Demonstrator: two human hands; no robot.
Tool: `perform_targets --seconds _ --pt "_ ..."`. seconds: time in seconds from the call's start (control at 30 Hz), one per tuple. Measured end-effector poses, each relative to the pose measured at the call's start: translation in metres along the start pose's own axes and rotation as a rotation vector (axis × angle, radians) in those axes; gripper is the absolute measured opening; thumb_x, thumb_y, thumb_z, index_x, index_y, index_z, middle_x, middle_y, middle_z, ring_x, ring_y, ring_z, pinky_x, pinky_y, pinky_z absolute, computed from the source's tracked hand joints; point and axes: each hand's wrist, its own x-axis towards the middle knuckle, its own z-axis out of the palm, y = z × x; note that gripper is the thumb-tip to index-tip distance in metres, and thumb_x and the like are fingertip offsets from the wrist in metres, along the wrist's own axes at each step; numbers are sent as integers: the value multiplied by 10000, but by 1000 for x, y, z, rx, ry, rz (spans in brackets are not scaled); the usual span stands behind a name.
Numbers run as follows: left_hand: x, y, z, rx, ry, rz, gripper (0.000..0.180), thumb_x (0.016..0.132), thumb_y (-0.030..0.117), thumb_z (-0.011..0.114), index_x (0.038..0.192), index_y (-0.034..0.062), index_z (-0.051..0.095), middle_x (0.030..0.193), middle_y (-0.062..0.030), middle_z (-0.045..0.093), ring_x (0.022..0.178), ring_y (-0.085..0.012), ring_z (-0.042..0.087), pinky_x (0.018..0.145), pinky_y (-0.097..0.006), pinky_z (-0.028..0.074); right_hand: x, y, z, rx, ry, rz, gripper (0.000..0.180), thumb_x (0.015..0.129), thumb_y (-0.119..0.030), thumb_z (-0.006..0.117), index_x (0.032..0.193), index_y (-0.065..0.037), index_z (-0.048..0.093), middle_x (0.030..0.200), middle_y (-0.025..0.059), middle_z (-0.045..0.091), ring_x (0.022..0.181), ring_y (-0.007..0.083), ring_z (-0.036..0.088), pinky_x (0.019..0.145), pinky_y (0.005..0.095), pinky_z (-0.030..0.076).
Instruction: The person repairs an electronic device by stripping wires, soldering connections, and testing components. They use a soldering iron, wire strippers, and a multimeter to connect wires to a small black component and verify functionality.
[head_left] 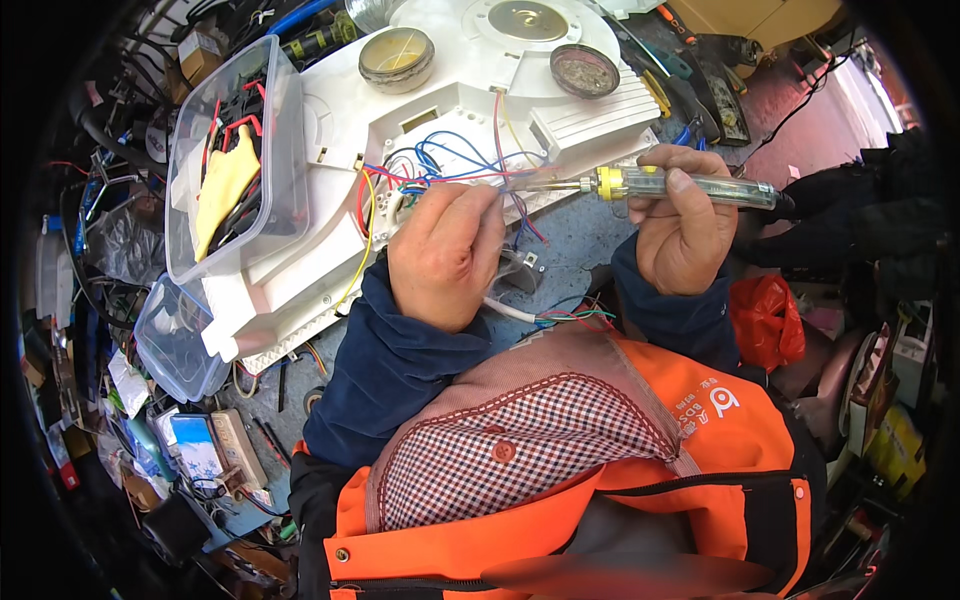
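Note:
In my right hand (pixel 685 215) is a soldering iron (pixel 700 188) with a clear greenish handle and a yellow collar, its metal tip pointing left. The tip comes close to the fingertips of my left hand (pixel 445 250), which are pinched together; what they hold is hidden, though wires surround them. Blue, red and white wires (pixel 435 155) run out of a white plastic housing (pixel 330 240) just beyond my left hand. A white cable (pixel 510 310) with thin coloured ends lies between my forearms.
A clear plastic bin (pixel 285 150) holding a yellow cloth and black and red parts stands on the housing's left side. Two round tins, one with yellowish contents (pixel 397 55) and one dark (pixel 584 72), rest on it. A red plastic bag (pixel 766 320) lies right; clutter (pixel 210 445) lies left.

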Motion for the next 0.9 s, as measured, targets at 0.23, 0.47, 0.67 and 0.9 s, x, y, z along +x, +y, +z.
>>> perform_targets --seconds 0.23,0.47,0.67,0.9 --pt "1 2 0 -3 17 -1 169 895 -28 794 1057 4 753 976 -143 714 784 -312 728 697 -380 584 -1 -1 -2 16 21 -12 139 998 -57 615 1126 -3 622 1076 218 745 714 210 689 604 312 549" --pt "3 6 0 -25 42 -9 178 885 -45 796 1051 3 753 961 -139 713 768 -305 727 681 -372 577 -1 1 2 19 44 34 130 1005 -57 620 1126 -11 622 1079 210 748 715 205 692 604 315 552" --pt "0 5 -1 -13 15 -30 194 903 -40 794 1092 -9 756 995 -152 733 844 -302 739 750 -358 583 -1 1 2 27 37 32 136 1006 -62 626 1131 -9 622 1087 214 747 724 206 698 619 323 562" --pt "0 6 2 -31 0 -46 189 889 -41 794 1070 0 755 968 -149 720 792 -320 732 707 -368 585 5 -19 -16 -2 140 -120 143 1010 -82 629 1125 1 625 1056 217 752 721 223 699 617 328 559"
